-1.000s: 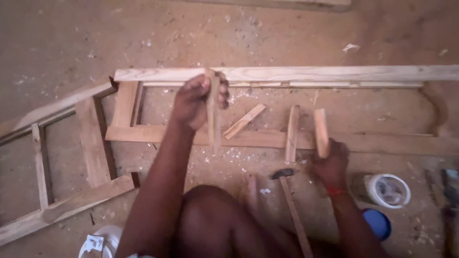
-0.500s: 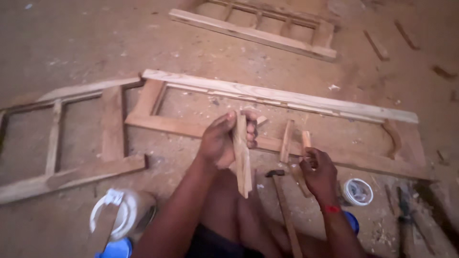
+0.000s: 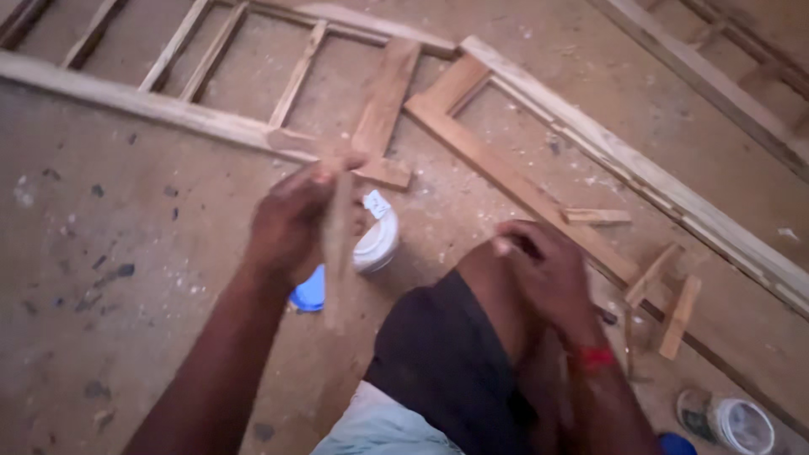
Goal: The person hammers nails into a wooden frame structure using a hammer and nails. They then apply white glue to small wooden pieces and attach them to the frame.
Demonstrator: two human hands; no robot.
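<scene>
Wooden slat (image 3: 337, 244), a narrow flat strip of pale raw timber, stands nearly upright just left of the picture's middle, clasped in the person's left hand (image 3: 291, 223). Its fingers are wrapped round the upper part of the strip, and the lower end hangs free below the fist. The strip is blurred, so its grain cannot be made out.

At 3 o'clock from it, the right hand (image 3: 543, 274) rests on the person's bent knee, fingers curled loosely; whether it holds anything cannot be told. A red band (image 3: 597, 357) circles that wrist. Dark shorts (image 3: 442, 354) cover the thigh.

Just behind the slat, at about 2 o'clock, a white plastic tub (image 3: 377, 240) lies tilted on the ground (a blue lid (image 3: 308, 293) shows at its lower left).

Underfoot is a dusty floor (image 3: 126, 253), brown, rough, and speckled with dark spots and sawdust. A ladder-like wooden frame (image 3: 211, 122) of rough-sawn rails and rungs lies flat at 11 o'clock. A second long frame (image 3: 590, 147) runs diagonally from 12 o'clock towards 4 o'clock, with short offcuts (image 3: 678, 316) lying beside it. At 5 o'clock, a small round can (image 3: 733, 421) lies on its side.
</scene>
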